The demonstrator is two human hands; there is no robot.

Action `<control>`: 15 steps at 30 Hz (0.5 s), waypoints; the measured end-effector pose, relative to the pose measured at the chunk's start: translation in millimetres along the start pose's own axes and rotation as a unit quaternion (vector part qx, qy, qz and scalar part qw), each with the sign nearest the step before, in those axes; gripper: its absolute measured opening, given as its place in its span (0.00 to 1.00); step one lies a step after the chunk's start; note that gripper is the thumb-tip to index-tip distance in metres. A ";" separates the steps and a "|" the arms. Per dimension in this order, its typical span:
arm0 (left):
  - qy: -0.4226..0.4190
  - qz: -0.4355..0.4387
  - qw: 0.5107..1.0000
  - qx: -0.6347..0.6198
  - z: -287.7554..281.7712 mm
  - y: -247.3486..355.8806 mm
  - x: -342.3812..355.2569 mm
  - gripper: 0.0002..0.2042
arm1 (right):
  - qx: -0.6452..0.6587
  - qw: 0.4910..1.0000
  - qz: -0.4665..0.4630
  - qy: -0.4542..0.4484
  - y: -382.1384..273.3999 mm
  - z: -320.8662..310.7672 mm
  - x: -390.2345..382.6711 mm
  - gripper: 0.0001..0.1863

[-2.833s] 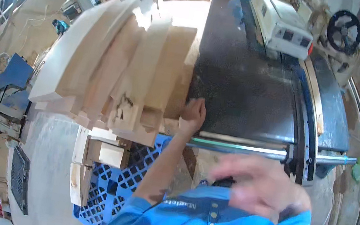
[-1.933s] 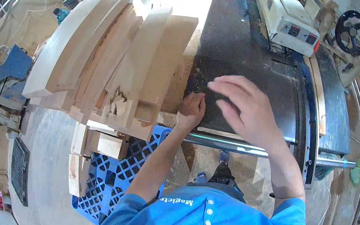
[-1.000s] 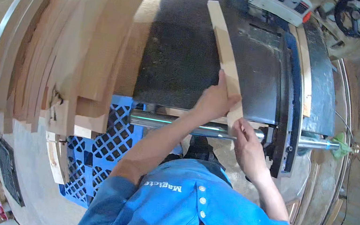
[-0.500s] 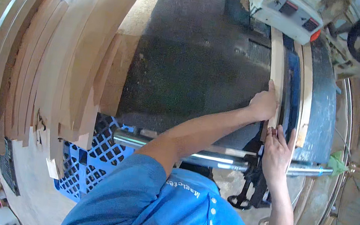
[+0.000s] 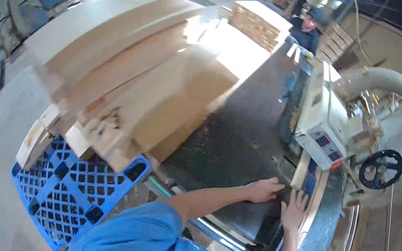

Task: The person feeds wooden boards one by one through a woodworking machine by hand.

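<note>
A pale wooden strip (image 5: 301,170) lies on the dark machine table (image 5: 240,143), its far part under the cream machine housing (image 5: 325,122). My right hand (image 5: 294,211) is at the strip's near end, fingers stretched forward and apart. Whether the fingertips touch that end I cannot tell. My left hand (image 5: 262,190) is just left of the strip's end, low over the table, fingers loosely extended and nothing held. Right of the strip runs a blue bar (image 5: 310,182), with a long pale wooden piece (image 5: 313,208) alongside it.
Stacked boards (image 5: 118,48) stand left of the table, near a blue plastic pallet (image 5: 62,192). A metal roller (image 5: 220,233) crosses the near edge. At right are a black handwheel (image 5: 381,169) and a grey hose (image 5: 393,86). A co-worker (image 5: 306,37) stands at the far end by wooden strips.
The wooden strip has slid forward under the housing. My left hand has come off its side. My right hand remains behind its near end. The view has lifted, showing the far end and co-worker.
</note>
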State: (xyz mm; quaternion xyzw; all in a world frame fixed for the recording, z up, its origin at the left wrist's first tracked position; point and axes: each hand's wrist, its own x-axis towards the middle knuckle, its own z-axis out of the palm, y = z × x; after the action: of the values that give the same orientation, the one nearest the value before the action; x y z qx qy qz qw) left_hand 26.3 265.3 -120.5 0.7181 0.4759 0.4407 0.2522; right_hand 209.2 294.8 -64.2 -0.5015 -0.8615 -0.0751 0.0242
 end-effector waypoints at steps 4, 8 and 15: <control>-0.016 -0.030 0.995 0.089 -63.9 18.1 -92.4 0.24 | -0.020 0.995 0.067 -0.073 -0.1 -6.9 -46.4 0.40; 0.070 -0.053 0.981 0.175 -96.1 29.4 -188.8 0.24 | 0.035 0.994 0.099 -0.039 1.3 8.7 -65.4 0.38; 0.262 -0.247 0.885 0.294 -59.4 62.9 -382.3 0.20 | 0.043 0.990 0.136 -0.010 4.5 18.7 -60.1 0.32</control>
State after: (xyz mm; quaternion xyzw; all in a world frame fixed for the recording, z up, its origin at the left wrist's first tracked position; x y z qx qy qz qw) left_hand -57.1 -110.8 -192.8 0.4768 0.7942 0.3766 -0.0038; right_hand 243.5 248.1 -89.3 -0.6135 -0.7877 -0.0292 0.0474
